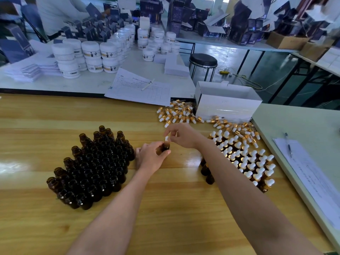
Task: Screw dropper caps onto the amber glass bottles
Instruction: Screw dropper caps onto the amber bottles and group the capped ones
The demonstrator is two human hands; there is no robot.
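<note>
Amber glass was at the centre of the scene: one small amber bottle [166, 145] was held upright in the left hand [151, 157], fingers wrapped round its body, above the middle of the wooden table [55, 115]. The right hand [181, 135] pinched a dropper cap [167, 138] by its white bulb, right at the bottle's neck; whether the threads had caught could not be told.

Toward the table's left edge stood a tight block of uncapped bottles [95, 166], just beside the left hand. Toward the right edge stood the finished capped bottles [246, 161], with the right forearm crossing close beside them. Loose caps [176, 112] lay scattered near the far edge, next to a white box [227, 101].

The likely risks, as a judgement: a cap started at a tilt could cross-thread or sit loose. The glass pipette below the cap could chip on the rim. A careless sweep of either forearm could topple neighbouring bottles, since both groups stood packed close together.
</note>
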